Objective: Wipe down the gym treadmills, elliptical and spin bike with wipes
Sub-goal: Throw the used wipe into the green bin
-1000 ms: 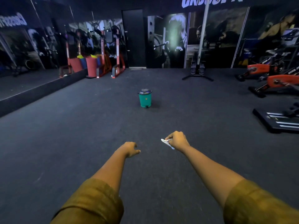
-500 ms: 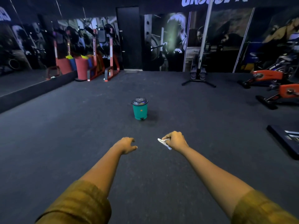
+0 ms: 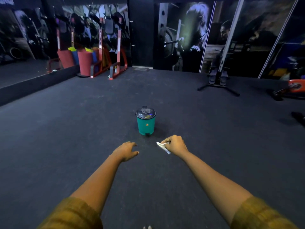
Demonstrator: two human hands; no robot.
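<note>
Dark gym floor (image 3: 66, 146) w/ a teal bin (image 3: 146, 125) standing lid-down ahead, both arms stretched toward it, left hand (image 3: 126, 151) empty w/ fingers loosely curled, right hand (image 3: 175, 144) pinching what's prob. a crumpled white wipe (image 3: 162, 147).

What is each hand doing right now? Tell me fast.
Left hand: open, fingers loosely curled, holding nothing.
Right hand: closed, holding a white wipe.
</note>
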